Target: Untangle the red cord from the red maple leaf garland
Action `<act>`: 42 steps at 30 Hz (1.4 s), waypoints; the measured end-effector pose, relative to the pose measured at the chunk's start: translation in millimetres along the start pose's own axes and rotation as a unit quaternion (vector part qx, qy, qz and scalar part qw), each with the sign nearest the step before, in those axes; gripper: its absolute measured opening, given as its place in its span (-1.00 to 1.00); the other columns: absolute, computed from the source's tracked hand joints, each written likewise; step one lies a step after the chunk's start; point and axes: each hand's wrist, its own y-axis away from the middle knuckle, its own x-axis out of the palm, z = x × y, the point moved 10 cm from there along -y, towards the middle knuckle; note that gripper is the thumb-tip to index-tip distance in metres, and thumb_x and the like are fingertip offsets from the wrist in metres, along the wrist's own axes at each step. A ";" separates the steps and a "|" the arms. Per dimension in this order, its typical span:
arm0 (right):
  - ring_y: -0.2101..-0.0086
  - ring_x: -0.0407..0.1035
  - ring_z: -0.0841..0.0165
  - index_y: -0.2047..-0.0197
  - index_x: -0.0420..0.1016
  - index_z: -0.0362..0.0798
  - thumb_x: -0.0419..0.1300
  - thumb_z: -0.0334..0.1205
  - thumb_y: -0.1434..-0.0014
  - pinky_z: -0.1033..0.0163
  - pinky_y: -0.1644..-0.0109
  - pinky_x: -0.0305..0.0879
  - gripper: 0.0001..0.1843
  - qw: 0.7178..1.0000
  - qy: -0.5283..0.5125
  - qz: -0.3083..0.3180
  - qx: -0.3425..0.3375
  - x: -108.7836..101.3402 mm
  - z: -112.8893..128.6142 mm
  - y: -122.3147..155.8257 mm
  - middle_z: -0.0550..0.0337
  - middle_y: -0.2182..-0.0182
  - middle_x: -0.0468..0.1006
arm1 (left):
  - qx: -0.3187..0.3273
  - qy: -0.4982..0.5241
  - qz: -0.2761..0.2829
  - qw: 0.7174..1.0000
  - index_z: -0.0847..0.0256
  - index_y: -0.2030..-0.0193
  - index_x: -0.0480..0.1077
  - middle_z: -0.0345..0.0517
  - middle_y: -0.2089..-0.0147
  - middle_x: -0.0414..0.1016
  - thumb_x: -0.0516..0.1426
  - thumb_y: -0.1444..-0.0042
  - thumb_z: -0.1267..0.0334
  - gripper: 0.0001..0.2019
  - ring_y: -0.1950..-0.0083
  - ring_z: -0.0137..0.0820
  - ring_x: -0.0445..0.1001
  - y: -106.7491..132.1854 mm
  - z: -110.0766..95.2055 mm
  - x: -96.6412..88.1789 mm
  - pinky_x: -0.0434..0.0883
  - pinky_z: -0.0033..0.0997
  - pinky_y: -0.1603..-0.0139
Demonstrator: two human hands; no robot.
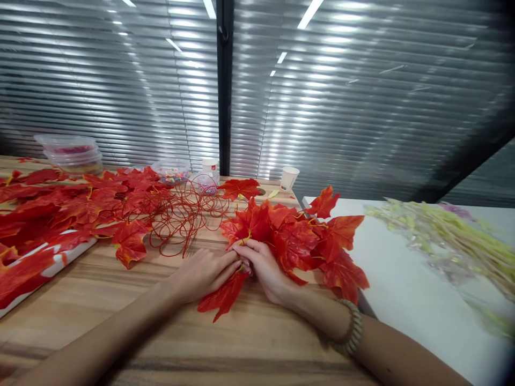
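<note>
Toward the right edge of the striped brown wooden table (225, 348), a bunch of glossy red-orange artificial maple leaves (298, 241) spreads rightward from the fingers, nearer the right hand (263, 265) than the left hand (205, 271). Beneath their meeting point, one pointed red leaf (225, 295) slants toward the near left. Right fingertips pinch close at a thin yellow stem (249, 234); left fingers are drawn together, their grip hidden.

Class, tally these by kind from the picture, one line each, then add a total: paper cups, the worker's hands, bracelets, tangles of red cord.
Paper cups: 2
Left hand and right hand: 2
Bracelet: 1
Tangle of red cord: 1
Total: 6
Red leaves overlap too much to count.
</note>
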 end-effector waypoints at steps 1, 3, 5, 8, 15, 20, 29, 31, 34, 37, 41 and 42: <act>0.65 -0.01 0.57 0.50 0.32 -0.13 0.15 -0.18 0.03 0.37 0.58 -0.17 -0.82 1.000 0.001 -0.001 -0.002 0.0 0.4 0.2 0.39 0.68 0.14 | -0.001 0.000 -0.002 1.000 0.22 0.20 0.33 -0.09 0.35 0.48 -0.14 -0.24 0.26 -0.75 0.40 -0.37 0.44 0.1 0.5 -0.2 0.24 -0.45 0.42; 0.66 -0.02 0.57 0.50 0.32 -0.13 0.16 -0.17 0.03 0.37 0.58 -0.17 -0.81 1.000 0.002 -0.002 -0.006 0.0 1.2 0.7 0.39 0.68 0.14 | -0.005 0.002 -0.009 1.000 0.22 0.21 0.33 -0.10 0.37 0.48 -0.14 -0.24 0.25 -0.75 0.42 -0.38 0.44 0.6 2.0 -0.5 0.23 -0.45 0.43; 0.66 -0.02 0.57 0.50 0.32 -0.13 0.16 -0.17 0.03 0.37 0.58 -0.17 -0.81 1.000 0.001 -0.004 -0.008 -0.2 1.6 1.0 0.39 0.69 0.14 | -0.007 0.009 -0.019 1.000 0.21 0.22 0.34 -0.11 0.38 0.48 -0.13 -0.23 0.25 -0.75 0.42 -0.38 0.44 1.3 3.3 -0.8 0.23 -0.47 0.43; 0.66 -0.02 0.57 0.53 0.29 -0.12 0.17 -0.17 0.04 0.38 0.59 -0.16 -0.80 1.000 -0.003 -0.005 -0.013 -0.7 2.7 0.7 0.40 0.69 0.13 | -0.013 0.032 -0.034 0.999 0.21 0.21 0.35 -0.11 0.37 0.48 -0.13 -0.23 0.25 -0.75 0.40 -0.40 0.44 1.9 4.9 -2.5 0.25 -0.47 0.40; 0.64 -0.01 0.56 0.55 0.30 -0.12 0.18 -0.13 0.05 0.38 0.58 -0.13 -0.77 0.999 0.005 -0.008 -0.033 -0.5 9.4 0.2 0.37 0.66 0.17 | -0.034 0.201 -0.070 0.977 0.21 0.23 0.38 -0.13 0.27 0.50 -0.10 -0.23 0.21 -0.74 0.28 -0.43 0.44 0.4 5.2 -16.5 0.30 -0.50 0.25; 0.62 0.02 0.55 0.53 0.33 -0.12 0.21 -0.12 0.07 0.39 0.59 -0.13 -0.77 1.000 -0.004 -0.021 -0.021 -1.9 8.1 0.6 0.35 0.65 0.21 | -0.066 0.269 -0.083 0.957 0.22 0.27 0.41 -0.20 0.33 0.51 -0.01 -0.18 0.21 -0.79 0.33 -0.47 0.41 -0.7 10.6 -20.2 0.28 -0.53 0.29; 0.68 0.00 0.58 0.56 0.30 -0.11 0.21 -0.09 0.05 0.40 0.62 -0.15 -0.72 0.999 -0.033 -0.006 -0.040 -0.6 8.4 -2.7 0.38 0.70 0.20 | -0.083 0.287 -0.104 0.949 0.20 0.30 0.46 -0.22 0.37 0.53 0.06 -0.12 0.20 -0.82 0.40 -0.50 0.39 0.5 15.0 -21.9 0.29 -0.55 0.31; 0.69 0.01 0.59 0.55 0.31 -0.12 0.22 -0.08 0.06 0.40 0.63 -0.15 -0.72 0.999 -0.033 -0.007 -0.041 -0.8 9.4 -2.3 0.38 0.70 0.22 | -0.088 0.285 -0.115 0.948 0.21 0.31 0.46 -0.21 0.37 0.53 0.06 -0.12 0.18 -0.80 0.40 -0.49 0.39 0.9 16.6 -24.1 0.29 -0.54 0.31; 0.70 -0.01 0.59 0.57 0.30 -0.12 0.23 -0.08 0.08 0.40 0.65 -0.17 -0.71 0.999 -0.032 -0.010 -0.038 -0.7 9.3 -1.7 0.38 0.71 0.22 | -0.090 0.289 -0.117 0.946 0.21 0.31 0.46 -0.21 0.36 0.54 0.07 -0.11 0.17 -0.80 0.40 -0.49 0.41 1.1 17.3 -24.5 0.31 -0.53 0.31; 0.71 -0.02 0.60 0.55 0.30 -0.11 0.24 -0.08 0.10 0.41 0.67 -0.18 -0.71 0.999 -0.032 -0.015 -0.034 -0.8 7.5 -1.7 0.38 0.71 0.21 | -0.086 0.294 -0.118 0.945 0.19 0.35 0.47 -0.23 0.38 0.54 0.09 -0.09 0.18 -0.82 0.41 -0.49 0.41 1.2 16.3 -25.9 0.31 -0.54 0.33; 0.71 -0.02 0.60 0.56 0.31 -0.12 0.24 -0.08 0.09 0.40 0.66 -0.18 -0.72 0.998 -0.036 -0.013 -0.042 0.4 8.5 -1.8 0.38 0.71 0.21 | -0.087 0.281 -0.135 0.946 0.20 0.38 0.47 -0.24 0.43 0.53 0.11 -0.07 0.19 -0.84 0.45 -0.50 0.40 1.0 16.2 -32.3 0.31 -0.53 0.34; 0.71 -0.02 0.60 0.56 0.31 -0.12 0.24 -0.09 0.09 0.40 0.66 -0.18 -0.72 0.998 -0.036 -0.015 -0.045 0.1 9.3 -1.6 0.38 0.71 0.22 | -0.089 0.278 -0.137 0.947 0.19 0.38 0.48 -0.24 0.43 0.53 0.12 -0.06 0.19 -0.84 0.45 -0.51 0.39 0.7 16.4 -33.3 0.31 -0.54 0.34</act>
